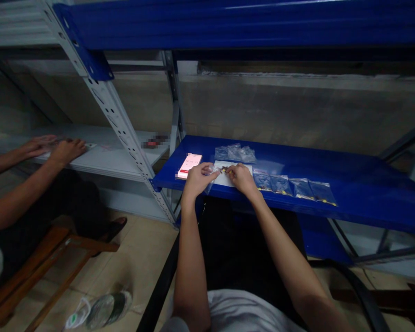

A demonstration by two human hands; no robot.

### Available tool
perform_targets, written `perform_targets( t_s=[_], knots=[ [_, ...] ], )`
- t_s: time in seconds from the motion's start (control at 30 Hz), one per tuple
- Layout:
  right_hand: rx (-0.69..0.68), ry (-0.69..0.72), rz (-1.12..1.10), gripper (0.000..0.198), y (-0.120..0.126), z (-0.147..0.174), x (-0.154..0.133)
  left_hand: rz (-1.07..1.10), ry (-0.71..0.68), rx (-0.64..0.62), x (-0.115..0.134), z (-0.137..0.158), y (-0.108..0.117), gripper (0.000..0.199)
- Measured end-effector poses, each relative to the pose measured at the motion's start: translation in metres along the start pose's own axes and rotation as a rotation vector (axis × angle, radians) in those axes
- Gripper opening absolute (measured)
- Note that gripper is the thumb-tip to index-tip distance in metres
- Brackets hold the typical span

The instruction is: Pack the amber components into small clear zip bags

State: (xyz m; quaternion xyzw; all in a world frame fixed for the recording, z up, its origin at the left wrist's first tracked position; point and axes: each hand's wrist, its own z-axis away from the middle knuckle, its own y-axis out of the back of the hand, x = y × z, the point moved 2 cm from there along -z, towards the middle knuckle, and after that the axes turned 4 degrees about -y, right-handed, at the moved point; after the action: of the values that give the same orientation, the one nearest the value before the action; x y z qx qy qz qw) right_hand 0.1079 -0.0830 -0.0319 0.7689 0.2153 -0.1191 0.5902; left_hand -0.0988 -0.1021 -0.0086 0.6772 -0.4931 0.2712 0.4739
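Observation:
My left hand (199,178) is closed on a small clear plastic bag (210,185) at the left side of a white sheet (224,180). Over the sheet's right part, the fingers of my right hand (241,177) are pinched together at some small dark and yellow pieces (224,170). Those pieces lie between the two hands, too small to name. To the right, several clear bags (280,184) with small yellow and dark bits at their bottoms are set in a row. Behind the sheet lies a pile of clear bags (234,152).
A lit phone (190,165) lies left of the sheet on the blue shelf (359,184). A blue beam (242,25) crosses overhead, and a metal upright (121,124) stands at left. Beyond it, a co-worker's hands (64,150) work at a grey shelf. A large bottle (107,310) is on the floor.

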Motion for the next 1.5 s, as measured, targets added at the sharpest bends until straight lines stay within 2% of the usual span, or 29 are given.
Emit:
perform_targets(
  t_s=[0.23, 0.37, 0.47, 0.6, 0.7, 0.83, 1.2, 1.4, 1.5],
  knots=[
    [-0.044, -0.003, 0.102, 0.023, -0.005, 0.0, -0.008, 0.106, 0.037, 0.015, -0.006, 0.0, 0.001, 0.046],
    [-0.037, 0.016, 0.099, 0.021, 0.0, 0.005, -0.008, 0.12, 0.053, 0.005, -0.007, 0.0, 0.002, 0.048],
    [-0.002, 0.036, 0.009, 0.021, 0.012, 0.008, -0.008, 0.121, 0.061, -0.026, -0.007, 0.0, 0.001, 0.051],
    [0.034, 0.09, -0.217, 0.017, 0.036, 0.007, -0.015, 0.123, 0.052, -0.084, -0.006, 0.0, -0.003, 0.05],
    [0.013, 0.14, -0.362, 0.011, 0.051, 0.003, -0.024, 0.127, 0.03, -0.12, 0.001, 0.001, -0.006, 0.048],
    [-0.046, 0.207, -0.45, 0.013, 0.059, -0.002, -0.034, 0.162, -0.034, -0.177, 0.014, 0.002, -0.009, 0.042],
    [-0.201, 0.317, -0.452, 0.019, 0.062, -0.008, -0.039, 0.188, -0.05, -0.201, 0.016, 0.003, -0.009, 0.038],
    [-0.159, 0.22, -0.584, 0.022, 0.048, -0.01, -0.018, 0.155, -0.038, -0.151, 0.01, 0.002, -0.005, 0.043],
    [-0.128, 0.146, -0.463, 0.021, 0.034, -0.012, -0.006, 0.128, -0.017, -0.123, 0.006, 0.001, -0.003, 0.045]
  ],
)
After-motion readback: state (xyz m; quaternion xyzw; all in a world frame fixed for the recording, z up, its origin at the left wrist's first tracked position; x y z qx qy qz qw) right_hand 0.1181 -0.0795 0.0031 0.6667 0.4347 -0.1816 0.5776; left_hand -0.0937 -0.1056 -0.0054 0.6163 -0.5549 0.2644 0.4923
